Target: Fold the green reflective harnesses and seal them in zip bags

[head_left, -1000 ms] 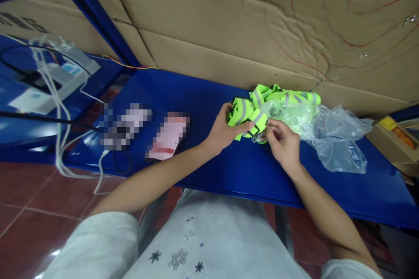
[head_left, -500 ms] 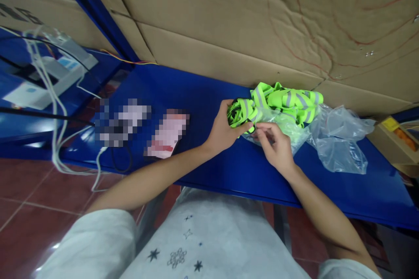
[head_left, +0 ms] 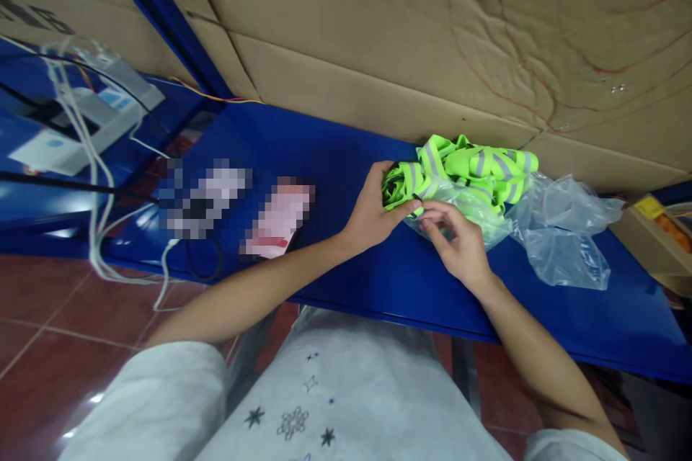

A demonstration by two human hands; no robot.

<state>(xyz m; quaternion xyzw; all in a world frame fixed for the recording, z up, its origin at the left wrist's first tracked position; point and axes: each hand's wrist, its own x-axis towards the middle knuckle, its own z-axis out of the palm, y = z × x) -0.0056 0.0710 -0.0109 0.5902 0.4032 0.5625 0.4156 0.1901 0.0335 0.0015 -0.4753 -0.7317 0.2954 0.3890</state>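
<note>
My left hand (head_left: 372,213) is wrapped round the near-left end of a rolled reflective vest (head_left: 404,184), neon yellow-green with grey stripes and dark edging. Its thumb presses on the roll's lower edge. Close beside that thumb, my right hand (head_left: 460,239) is closed in a pinch at the lower edge of the roll. What lies between its fingertips is too small to make out. More neon striped material (head_left: 489,164) is heaped behind and to the right. A clear plastic bag (head_left: 489,229) lies against the heap, partly behind my right hand.
Crumpled clear plastic bags (head_left: 567,252) lie right of the heap on the blue shelf (head_left: 346,281). An open cardboard box (head_left: 651,241) stands at the right end. To the left are a pink blurred item (head_left: 281,216), a blurred device (head_left: 216,194) and white cables (head_left: 94,194). Cardboard (head_left: 351,57) lines the back.
The view has shifted slightly. Both hands stay at the roll in nearly the same pose, my right fingertips still close to my left thumb.
</note>
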